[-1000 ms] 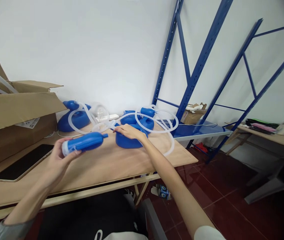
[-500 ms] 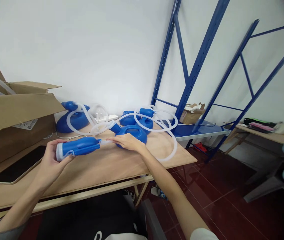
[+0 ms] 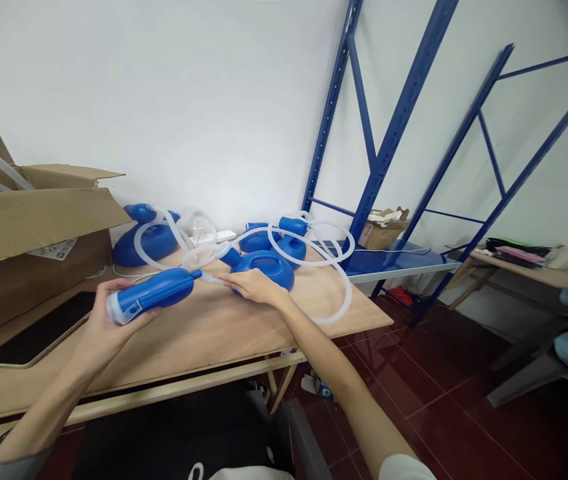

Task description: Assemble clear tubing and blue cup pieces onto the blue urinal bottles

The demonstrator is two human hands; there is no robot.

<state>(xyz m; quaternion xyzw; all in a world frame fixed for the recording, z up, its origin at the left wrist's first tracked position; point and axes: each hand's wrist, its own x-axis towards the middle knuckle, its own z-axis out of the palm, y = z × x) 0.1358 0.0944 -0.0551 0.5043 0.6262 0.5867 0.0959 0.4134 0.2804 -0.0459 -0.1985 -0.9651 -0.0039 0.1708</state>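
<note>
My left hand [image 3: 107, 313] is wrapped round the whitish-capped end of a blue plastic urinal head [image 3: 159, 293], held just above the table. Its narrow tip points right, at the end of a translucent hose [image 3: 211, 279]. Tip and hose end meet or nearly so; I cannot tell whether one sits inside the other. The fingers of my right hand [image 3: 251, 285] are closed on the hose a short way from that end. Right behind this hand stands a blue urinal bottle [image 3: 267, 263] with a loop handle.
More blue bottles [image 3: 147, 245] with coiled hoses lie along the wall. An open cardboard box [image 3: 39, 227] stands on the left, with a dark-screened tablet or phone [image 3: 39, 330] before it. A power strip [image 3: 221, 236] lies at the back. Blue shelving [image 3: 389, 257] is beyond the table's right edge.
The urinal head has rolled in my left hand, and its tip has tilted up slightly and shifted left. My right hand has stayed nearly in place.
</note>
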